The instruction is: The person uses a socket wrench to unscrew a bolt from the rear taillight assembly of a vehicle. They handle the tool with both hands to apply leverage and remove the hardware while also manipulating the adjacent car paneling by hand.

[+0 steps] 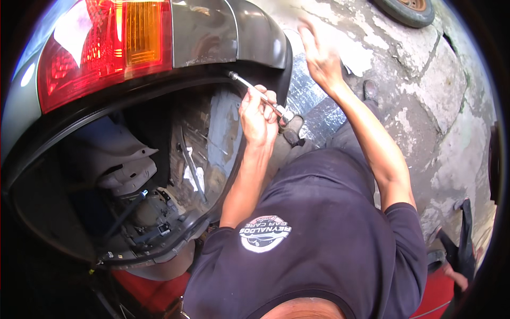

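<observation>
My left hand [258, 119] grips a slim metal socket extension bar [253, 90], its thick socket-like end toward my body. The bar's thin end reaches up to the dark lower edge of the car's rear bumper [207, 34]. To the right, my right hand [320, 59] is raised with its fingers stretched and smeared by motion, nothing visible in it. A red and amber tail light [106, 50] sits left of the bumper. Beside my left forearm gapes the car's open trunk [212, 122], with bare panels inside.
A grey trim piece [127, 173] and a dark bar with a shiny tip [133, 204] lie within the trunk. Silvery sheeting [313, 114] covers floor by my shoes. A wheel [411, 11] rests at the far right on cracked concrete [425, 106]. Red bodywork [433, 292] shows at lower right.
</observation>
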`<state>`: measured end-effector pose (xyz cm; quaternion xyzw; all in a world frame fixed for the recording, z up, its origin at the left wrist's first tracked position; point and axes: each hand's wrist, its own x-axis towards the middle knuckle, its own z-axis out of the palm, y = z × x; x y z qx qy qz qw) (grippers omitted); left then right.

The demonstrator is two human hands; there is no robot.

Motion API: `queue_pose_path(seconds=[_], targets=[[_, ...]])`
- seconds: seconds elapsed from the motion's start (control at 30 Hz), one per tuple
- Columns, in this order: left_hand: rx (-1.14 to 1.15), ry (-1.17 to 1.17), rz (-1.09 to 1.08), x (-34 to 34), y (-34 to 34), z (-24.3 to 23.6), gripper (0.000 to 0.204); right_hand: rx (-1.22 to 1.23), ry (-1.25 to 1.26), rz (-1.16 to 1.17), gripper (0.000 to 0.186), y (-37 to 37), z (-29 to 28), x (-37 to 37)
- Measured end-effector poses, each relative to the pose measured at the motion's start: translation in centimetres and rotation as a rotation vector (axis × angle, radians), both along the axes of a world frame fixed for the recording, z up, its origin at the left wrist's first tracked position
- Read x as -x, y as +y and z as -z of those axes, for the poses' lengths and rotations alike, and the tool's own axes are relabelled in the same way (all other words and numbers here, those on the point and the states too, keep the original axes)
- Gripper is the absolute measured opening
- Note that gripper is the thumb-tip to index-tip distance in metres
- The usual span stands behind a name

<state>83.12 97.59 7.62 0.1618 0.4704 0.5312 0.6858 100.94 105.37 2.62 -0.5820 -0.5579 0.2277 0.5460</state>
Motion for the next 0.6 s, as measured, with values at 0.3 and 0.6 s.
queue_pose_path(seconds=[0.3,0.6], targets=[[0.054,-0.012,-0.009,-0.1,-0.6,-0.8,0.025,-0.072,0.090,0.109,0.041,12.9,0.4,1.8],[0.112,-0.025,-0.019,-0.9,-0.2,-2.2,0.024,0.025,-0.190,0.144,0.043,11.0,2.7,9.0]])
